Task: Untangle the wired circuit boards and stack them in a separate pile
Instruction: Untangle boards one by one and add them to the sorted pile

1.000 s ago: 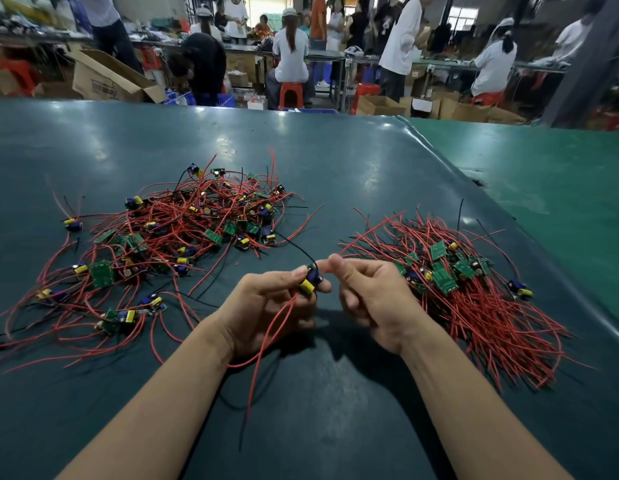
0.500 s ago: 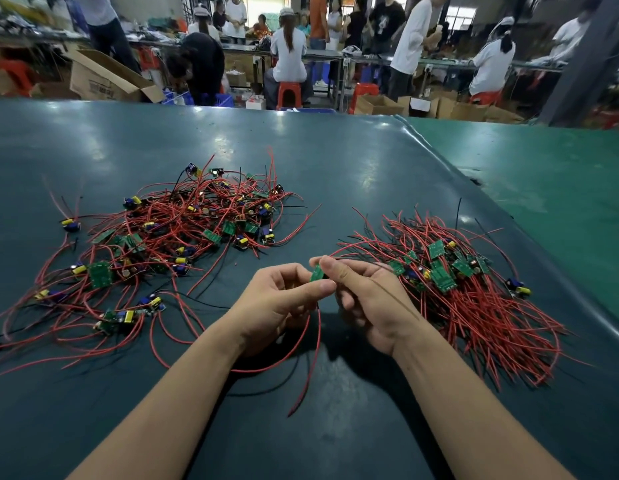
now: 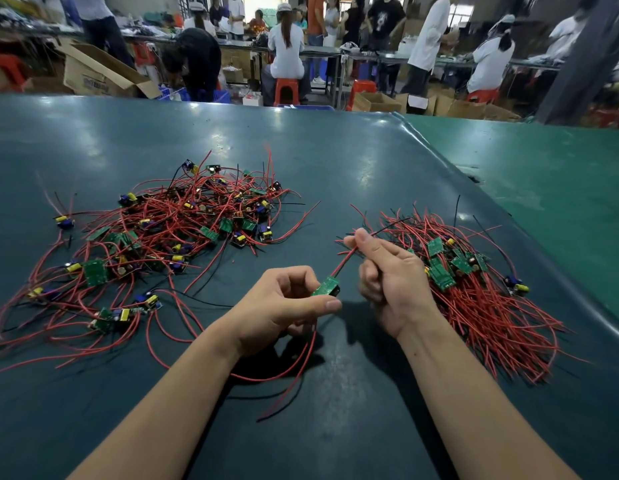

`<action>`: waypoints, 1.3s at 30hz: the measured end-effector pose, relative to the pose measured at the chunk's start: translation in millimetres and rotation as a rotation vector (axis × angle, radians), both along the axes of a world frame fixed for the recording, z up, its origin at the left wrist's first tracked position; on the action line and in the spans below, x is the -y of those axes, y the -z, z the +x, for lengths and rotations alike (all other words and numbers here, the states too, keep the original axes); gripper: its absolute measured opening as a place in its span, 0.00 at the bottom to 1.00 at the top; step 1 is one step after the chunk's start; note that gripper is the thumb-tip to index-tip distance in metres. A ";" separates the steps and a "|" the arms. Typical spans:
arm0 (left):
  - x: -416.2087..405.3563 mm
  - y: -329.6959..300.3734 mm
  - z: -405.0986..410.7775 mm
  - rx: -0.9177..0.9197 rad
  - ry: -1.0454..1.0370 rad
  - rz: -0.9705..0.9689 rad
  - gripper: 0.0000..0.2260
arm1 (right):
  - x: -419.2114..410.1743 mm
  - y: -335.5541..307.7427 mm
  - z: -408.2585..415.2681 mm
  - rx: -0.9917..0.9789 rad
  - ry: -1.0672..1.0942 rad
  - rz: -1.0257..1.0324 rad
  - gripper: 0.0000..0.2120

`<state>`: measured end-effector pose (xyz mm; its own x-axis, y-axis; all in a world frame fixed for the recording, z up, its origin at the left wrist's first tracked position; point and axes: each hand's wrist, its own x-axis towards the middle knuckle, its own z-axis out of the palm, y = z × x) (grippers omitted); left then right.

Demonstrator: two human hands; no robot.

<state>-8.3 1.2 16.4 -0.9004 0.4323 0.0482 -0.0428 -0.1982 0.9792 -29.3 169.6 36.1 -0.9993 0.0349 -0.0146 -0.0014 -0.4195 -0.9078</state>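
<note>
Circuit board (image 3: 326, 285) pinched in left hand (image 3: 283, 306); right hand (image 3: 387, 271) grips its red lead (image 3: 342, 263). Recommended: draw wire straight, then lay on sorted pile (image 3: 474, 289).

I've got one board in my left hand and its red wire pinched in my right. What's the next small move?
Probably carry it right and lay it on the sorted pile. The board in the left hand looks free of the tangled heap, and the right hand holds its red wire straight, pointing toward that pile.
</note>
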 end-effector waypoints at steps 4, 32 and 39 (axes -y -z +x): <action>0.1 -0.7 2.6 -0.040 -0.003 -0.011 0.17 | -6.3 -2.2 -5.6 -0.025 0.115 -0.101 0.11; -4.3 -1.9 -0.1 0.042 -0.215 0.044 0.19 | 8.6 0.1 13.1 0.064 -0.453 0.237 0.13; 5.6 -3.4 -11.7 0.032 -0.480 0.138 0.24 | 8.1 -6.2 6.0 -0.045 0.226 -0.007 0.13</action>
